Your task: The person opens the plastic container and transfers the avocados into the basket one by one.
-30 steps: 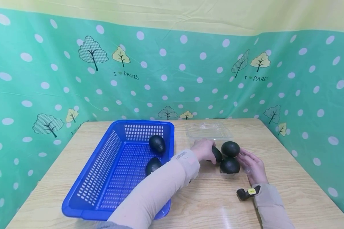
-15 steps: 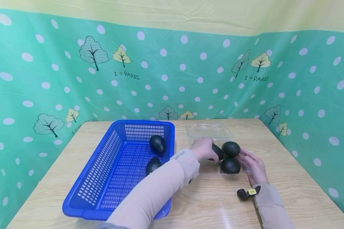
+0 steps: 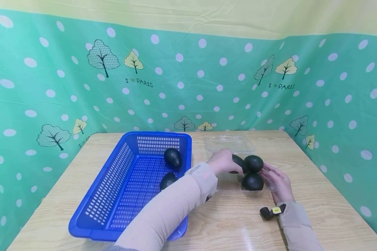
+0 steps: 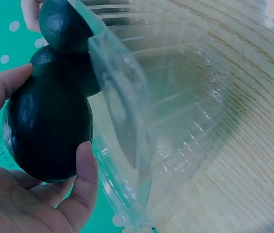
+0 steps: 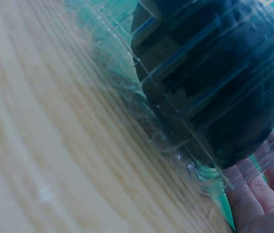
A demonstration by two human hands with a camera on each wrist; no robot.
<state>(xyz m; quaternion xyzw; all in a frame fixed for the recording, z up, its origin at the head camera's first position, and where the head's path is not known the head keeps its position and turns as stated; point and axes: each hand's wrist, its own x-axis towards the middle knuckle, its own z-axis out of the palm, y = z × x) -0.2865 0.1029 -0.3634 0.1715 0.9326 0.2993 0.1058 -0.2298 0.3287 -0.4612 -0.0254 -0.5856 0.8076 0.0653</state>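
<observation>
"As I watch, the left hand [image 3: 221, 161] grips an avocado [image 4: 49, 124] at the clear box [image 4: 185, 97]. Handling?"

"Likely firm, slippery; I'd hold its fat middle. The right hand [image 3: 279, 183] touches the box; pinching or not, I can't tell."

Green cloth [image 3: 169, 71] with pale dots [image 3: 202, 43], printed trees [image 3: 103, 55], yellow upper band [image 3: 163, 15], wood-grain table [image 3: 232, 216]

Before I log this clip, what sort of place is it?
Probably a makeshift filming booth: a polka-dot curtain screens the wood-grain table at back and sides, plus a black wrist device, likely a camera.
</observation>
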